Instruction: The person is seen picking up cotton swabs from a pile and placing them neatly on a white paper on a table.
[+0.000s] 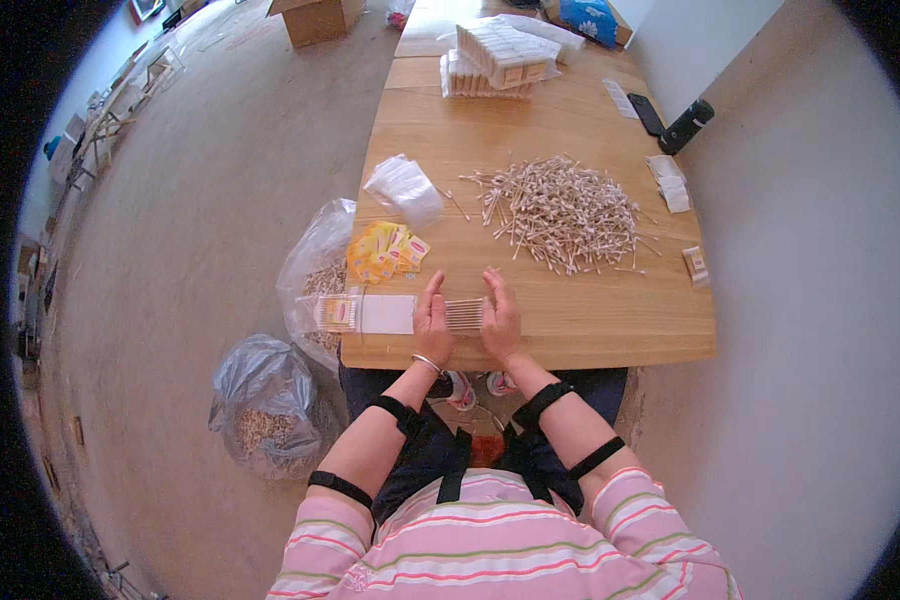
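A neat row of cotton swabs (464, 314) lies side by side at the table's near edge, between my two palms. My left hand (432, 322) is flat against its left end with fingers stretched out. At the other end my right hand (502, 316) presses in the same way, fingers straight. Just left of my left hand is a white card or flat strip (388, 314). Beyond it, a clear packet of swabs with a yellow label (338, 313) reaches the table's left edge. Farther off spreads a big loose heap of cotton swabs (565, 212).
Yellow printed cards (384, 252) and clear plastic bags (406, 190) lie on the left. Packed swab bundles (495, 60) are stacked at the back. A phone (646, 115) and black bottle (686, 127) sit by the wall. Bags of swabs (315, 250) (267, 405) stand on the floor.
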`<state>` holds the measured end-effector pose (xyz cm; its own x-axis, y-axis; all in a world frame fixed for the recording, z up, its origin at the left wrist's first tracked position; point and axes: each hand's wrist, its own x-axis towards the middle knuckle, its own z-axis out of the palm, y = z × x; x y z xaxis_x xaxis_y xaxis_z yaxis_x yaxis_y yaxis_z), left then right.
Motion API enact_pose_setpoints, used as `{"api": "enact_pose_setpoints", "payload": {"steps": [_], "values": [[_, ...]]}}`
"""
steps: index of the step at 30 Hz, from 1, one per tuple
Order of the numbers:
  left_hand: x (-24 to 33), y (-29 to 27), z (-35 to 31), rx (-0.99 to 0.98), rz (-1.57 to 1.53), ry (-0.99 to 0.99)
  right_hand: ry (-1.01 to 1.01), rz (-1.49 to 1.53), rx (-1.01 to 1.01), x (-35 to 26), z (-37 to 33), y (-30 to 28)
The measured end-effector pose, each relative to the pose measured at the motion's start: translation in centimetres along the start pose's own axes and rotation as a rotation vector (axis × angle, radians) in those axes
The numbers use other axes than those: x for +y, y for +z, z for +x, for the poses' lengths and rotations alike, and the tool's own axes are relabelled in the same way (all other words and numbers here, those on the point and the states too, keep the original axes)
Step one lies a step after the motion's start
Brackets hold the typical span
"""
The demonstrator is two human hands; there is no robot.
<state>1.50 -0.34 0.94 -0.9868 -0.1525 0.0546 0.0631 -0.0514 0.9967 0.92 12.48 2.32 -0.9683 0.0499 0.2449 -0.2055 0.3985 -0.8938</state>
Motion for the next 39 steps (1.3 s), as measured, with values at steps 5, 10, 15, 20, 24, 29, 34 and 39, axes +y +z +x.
{"api": "enact_pose_setpoints", "payload": {"steps": [5, 10, 15, 20, 24, 29, 34, 39], "values": [[-0.8, 0.1, 0.2, 0.082, -0.058, 0.055, -0.114, -0.342, -0.009, 1.7, 5.1, -0.2], [0.8, 0.2, -0.2, 0.04, 0.085, 0.049, -0.022, -0.574, -0.007, 0.7, 11.3, 0.2], [0.1, -0.2, -0.3, 0.044, 0.132, 0.064, 0.215, -0.805, 0.069, 0.5, 14.5, 1.5], [0.0, 0.3, -0.4, 0.037, 0.115, 0.075, 0.242, -0.78, 0.057, 2.6, 14.4, 0.6], [0.8, 0.0, -0.6, 0.021, 0.108, 0.023, 0.124, -0.673, 0.069, 2.1, 12.3, -0.5], [0.4, 0.5, -0.1, 0.064, -0.007, 0.032, -0.108, -0.668, 0.01, 2.0, 8.8, -2.2], [-0.5, 0.1, 0.2, 0.091, -0.057, -0.008, -0.263, -0.798, -0.298, -0.1, 4.6, -2.3], [-0.6, 0.3, 0.3, 0.123, -0.067, 0.002, -0.208, -0.639, -0.238, -1.2, 2.6, -2.3]]}}
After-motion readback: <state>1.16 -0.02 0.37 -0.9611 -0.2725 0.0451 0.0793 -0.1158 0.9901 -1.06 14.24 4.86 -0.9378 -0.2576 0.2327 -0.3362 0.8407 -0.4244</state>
